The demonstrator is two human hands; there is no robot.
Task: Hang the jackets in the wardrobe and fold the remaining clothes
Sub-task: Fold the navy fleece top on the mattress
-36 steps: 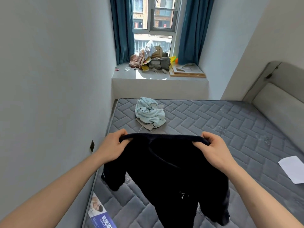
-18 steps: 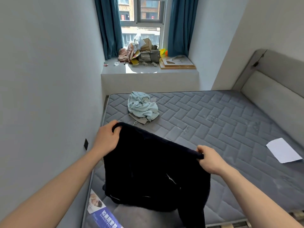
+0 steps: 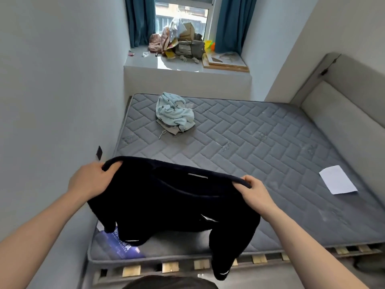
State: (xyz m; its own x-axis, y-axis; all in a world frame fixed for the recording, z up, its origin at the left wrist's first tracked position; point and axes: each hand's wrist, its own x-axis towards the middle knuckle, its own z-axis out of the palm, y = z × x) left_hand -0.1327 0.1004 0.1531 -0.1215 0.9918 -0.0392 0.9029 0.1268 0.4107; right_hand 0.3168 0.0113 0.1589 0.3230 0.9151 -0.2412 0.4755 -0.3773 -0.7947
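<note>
A dark navy jacket (image 3: 173, 203) hangs spread between my hands over the near end of the grey mattress (image 3: 239, 147). My left hand (image 3: 91, 180) grips its left shoulder and my right hand (image 3: 255, 193) grips the right shoulder. One sleeve dangles past the mattress edge at the lower right; the other droops at the lower left. A crumpled light-blue garment (image 3: 175, 112) lies on a beige piece of clothing (image 3: 169, 128) at the far left of the mattress.
A white sheet of paper (image 3: 337, 180) lies on the mattress at the right. The padded headboard (image 3: 343, 109) runs along the right side. The wall is close on the left. Clutter (image 3: 183, 42) sits on the window ledge. Wooden bed slats (image 3: 169, 266) show below the mattress.
The view has pulled back from the bed and tilted down, so the mattress edge and slats show. My right hand has risen a little and the jacket hangs more level and wider.
</note>
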